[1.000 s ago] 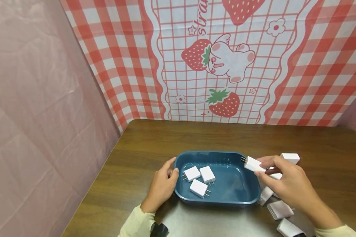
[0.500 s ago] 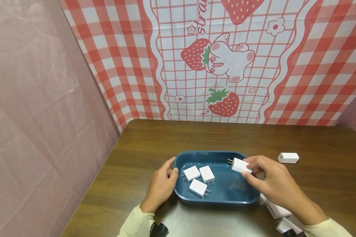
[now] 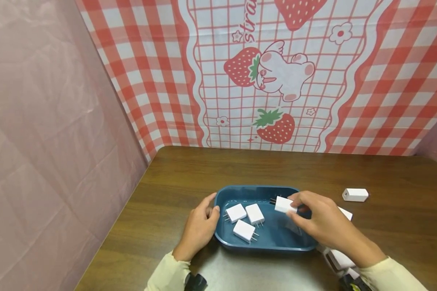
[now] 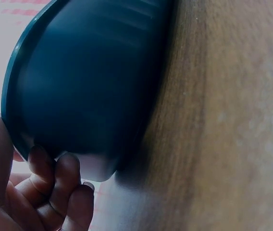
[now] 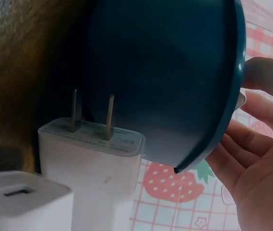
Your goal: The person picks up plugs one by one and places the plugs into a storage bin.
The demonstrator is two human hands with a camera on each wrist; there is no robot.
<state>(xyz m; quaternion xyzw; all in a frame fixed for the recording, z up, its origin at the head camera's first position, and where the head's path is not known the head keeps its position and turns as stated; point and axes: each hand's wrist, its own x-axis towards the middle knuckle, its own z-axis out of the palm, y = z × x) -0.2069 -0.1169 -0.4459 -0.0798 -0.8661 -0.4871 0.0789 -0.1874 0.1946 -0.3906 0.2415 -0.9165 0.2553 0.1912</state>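
Observation:
A dark blue plastic basin [image 3: 273,235] stands on the table. Inside its left half lie three white charger plugs, one at the left [image 3: 236,213], another charger plug [image 3: 255,214] beside it, and a charger plug [image 3: 244,231] nearer the front. My left hand [image 3: 198,227] holds the basin's left end, thumb at the rim and fingers [image 4: 67,178] bent against the outer wall. Over the basin's right part, my right hand [image 3: 324,218] pinches a white charger plug [image 3: 284,204] between thumb and fingers, prongs pointing left. In the right wrist view the basin wall mostly hides that plug.
Right of the basin, several loose white charger plugs lie on the wooden table [image 3: 182,169], including one plug [image 3: 355,195] farther back and another [image 3: 339,259] partly under my right forearm. A plug with upright prongs [image 5: 91,178] appears close in the right wrist view. A checked strawberry cloth [image 3: 153,81] hangs behind.
My right hand has carried its charger plug leftward, from the basin's right rim to over the inside. The left hand and the three plugs in the basin have stayed put.

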